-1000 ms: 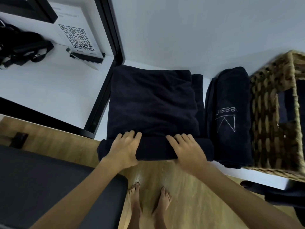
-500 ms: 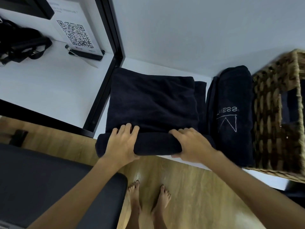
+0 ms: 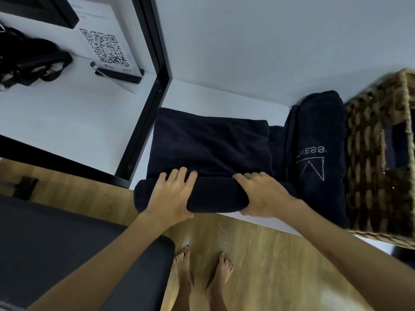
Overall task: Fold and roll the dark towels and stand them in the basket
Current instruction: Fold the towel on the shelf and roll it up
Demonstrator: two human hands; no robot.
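A dark navy towel (image 3: pixel 208 144) lies folded flat on the white shelf (image 3: pixel 202 95), its near end wound into a thick roll (image 3: pixel 215 196) at the shelf's front edge. My left hand (image 3: pixel 173 194) wraps over the roll's left part, thumb underneath. My right hand (image 3: pixel 260 194) curls over its right part. A second dark towel (image 3: pixel 316 153), rolled and bearing a pale embroidered logo, lies to the right against the woven wicker basket (image 3: pixel 368 167). Dark cloth shows inside the basket.
A black metal frame post (image 3: pixel 146 104) borders the towel on the left. Beyond it a QR-code sign (image 3: pixel 105 48) and black straps (image 3: pixel 29 61) sit on another white surface. Below are wooden floor, a dark padded bench (image 3: pixel 56 250) and my bare feet.
The roll has grown thicker and moved away from me over the flat towel, both hands travelling with it. The flat part is shorter.
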